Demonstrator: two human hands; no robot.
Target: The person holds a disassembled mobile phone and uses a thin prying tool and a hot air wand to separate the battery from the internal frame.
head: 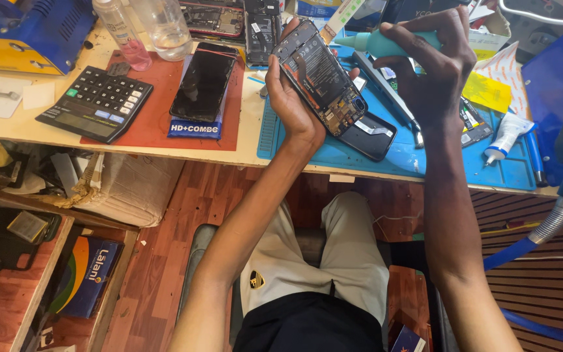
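The left hand [289, 98] cradles an opened smartphone [324, 77] above the blue mat [425, 163], fingers curled round its edges. The right hand [434, 68] has fingers wrapped round a teal glue bottle [386, 44] (nozzle toward the phone). Best steady the phone and squeeze lightly along the frame.

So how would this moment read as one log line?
left hand: holds opened phone | right hand: holds teal squeeze bottle | below: blue mat
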